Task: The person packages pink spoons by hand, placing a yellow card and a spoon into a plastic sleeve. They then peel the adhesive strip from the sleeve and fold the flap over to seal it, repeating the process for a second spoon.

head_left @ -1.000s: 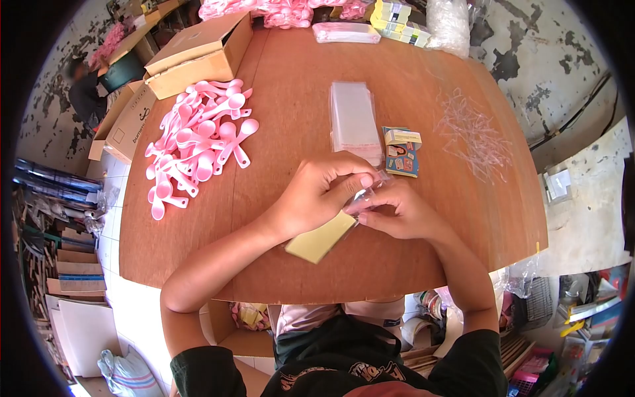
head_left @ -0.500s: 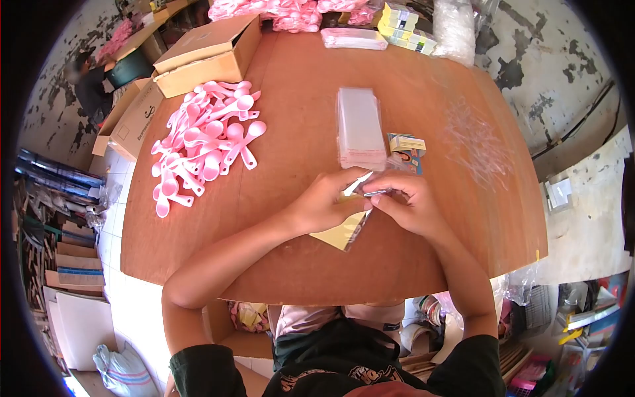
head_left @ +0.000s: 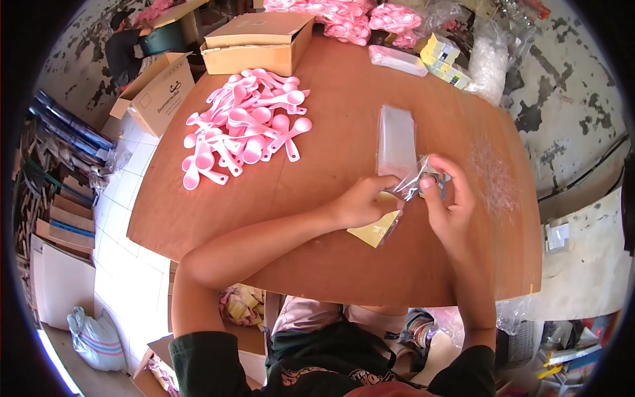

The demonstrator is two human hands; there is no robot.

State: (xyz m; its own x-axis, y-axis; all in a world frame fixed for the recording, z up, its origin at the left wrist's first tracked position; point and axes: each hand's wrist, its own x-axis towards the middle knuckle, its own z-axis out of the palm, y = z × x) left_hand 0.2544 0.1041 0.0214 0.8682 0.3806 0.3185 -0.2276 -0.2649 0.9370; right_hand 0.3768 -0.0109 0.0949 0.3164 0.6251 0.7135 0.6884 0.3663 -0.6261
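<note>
My left hand is closed on a clear plastic bag with a pale yellow card in it, held tilted over the table. At the bag's upper end, my right hand pinches the crinkled plastic between thumb and fingers. Just beyond the hands lies a stack of flat clear bags. Small printed cards behind my right hand are mostly hidden. Left of the bags is a loose pile of pink measuring spoons.
Thin plastic strips lie at the table's right. Along the back are a cardboard box, bagged pink spoons, another bag stack and yellow card bundles. An open carton stands on the floor; a person is beyond it.
My right hand has moved away from the left, up and to the right, stretching the bag's plastic end between them. The view has shifted, so the table's contents sit differently in frame.
</note>
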